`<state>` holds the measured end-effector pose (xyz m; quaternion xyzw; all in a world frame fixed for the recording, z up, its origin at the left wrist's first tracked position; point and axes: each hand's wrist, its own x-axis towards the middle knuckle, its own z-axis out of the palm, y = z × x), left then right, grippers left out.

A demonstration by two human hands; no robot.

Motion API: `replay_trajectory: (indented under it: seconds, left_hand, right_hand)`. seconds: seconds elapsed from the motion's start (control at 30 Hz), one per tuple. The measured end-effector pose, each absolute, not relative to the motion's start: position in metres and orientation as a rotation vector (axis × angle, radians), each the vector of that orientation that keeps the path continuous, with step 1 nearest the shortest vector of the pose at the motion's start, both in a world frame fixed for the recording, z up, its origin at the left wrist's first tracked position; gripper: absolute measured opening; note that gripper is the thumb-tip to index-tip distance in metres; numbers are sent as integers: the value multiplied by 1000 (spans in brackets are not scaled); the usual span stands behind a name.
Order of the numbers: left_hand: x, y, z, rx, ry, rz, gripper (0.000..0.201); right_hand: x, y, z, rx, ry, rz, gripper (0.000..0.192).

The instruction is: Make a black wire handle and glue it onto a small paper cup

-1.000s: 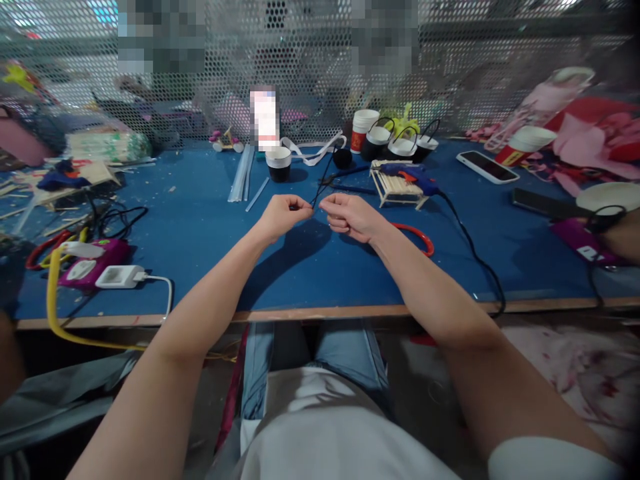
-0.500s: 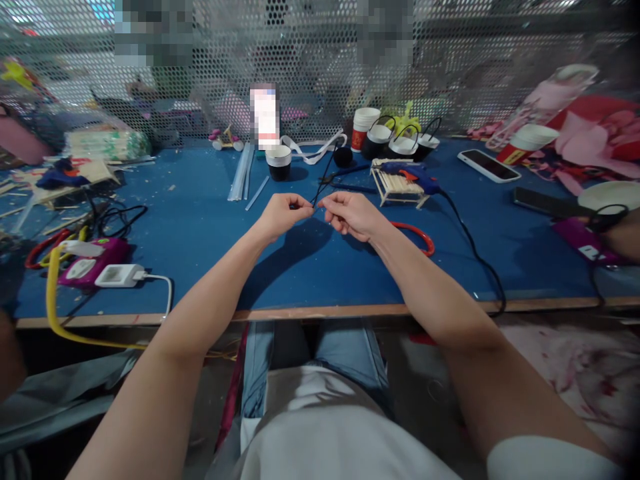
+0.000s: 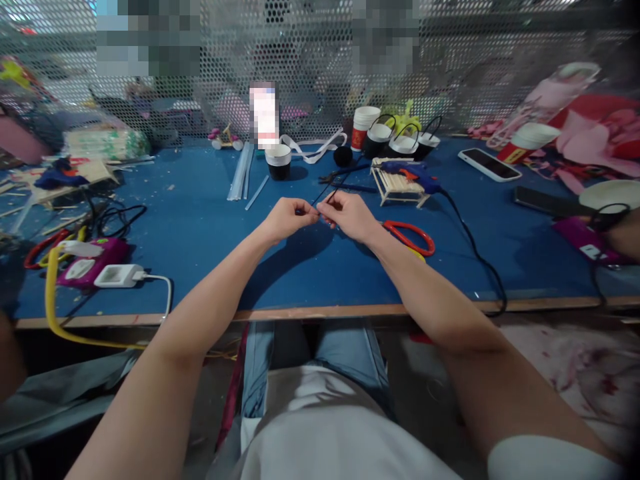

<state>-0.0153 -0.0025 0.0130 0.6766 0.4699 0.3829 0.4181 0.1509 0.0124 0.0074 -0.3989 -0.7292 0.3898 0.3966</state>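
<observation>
At the centre of the frame, the left hand (image 3: 285, 219) and the right hand (image 3: 350, 215) met over the blue table (image 3: 200, 227), both closed in a pinch on a thin black strand (image 3: 334, 188), perhaps wire, that ran up toward a black ball (image 3: 343, 156). Red scissors (image 3: 411, 236) lay just right of the right hand. To do this well, the fingertips should stay close together and keep the strand taut.
</observation>
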Motion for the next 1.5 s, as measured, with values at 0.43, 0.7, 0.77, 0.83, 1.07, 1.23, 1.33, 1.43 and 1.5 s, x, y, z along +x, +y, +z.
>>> replay_trajectory:
  seconds: [0.43, 0.7, 0.77, 0.83, 1.07, 1.23, 1.33, 1.43, 1.5]
  left_hand:
    - [-13, -3, 11, 1712, 1236, 984, 16]
    - [-13, -2, 7, 1858, 1302, 980, 15]
    - [-12, -3, 8, 1870, 1311, 975, 15]
    - [-12, -4, 8, 1876, 1309, 970, 15]
    - [-11, -6, 11, 1797, 1223, 966, 14]
    - [-11, -6, 13, 1718, 1187, 954, 17]
    - [-10, -7, 15, 1706, 1192, 953, 16]
    - [-10, -8, 15, 1694, 1202, 957, 16]
    - [-10, -7, 14, 1703, 1194, 958, 15]
  right_hand:
    - [149, 8, 15, -1221, -1977, 573, 21]
    - [148, 8, 14, -1238, -1989, 487, 22]
    - [148, 8, 14, -1244, -1980, 490, 23]
    - [148, 8, 14, -1249, -1967, 502, 24]
    - [152, 10, 12, -1117, -1886, 812, 32]
    - [153, 11, 12, -1035, -1899, 884, 31]
    - [153, 10, 14, -1113, -1946, 699, 29]
    - [152, 10, 15, -1151, -1952, 593, 28]
    - [151, 10, 15, -1176, -1953, 545, 28]
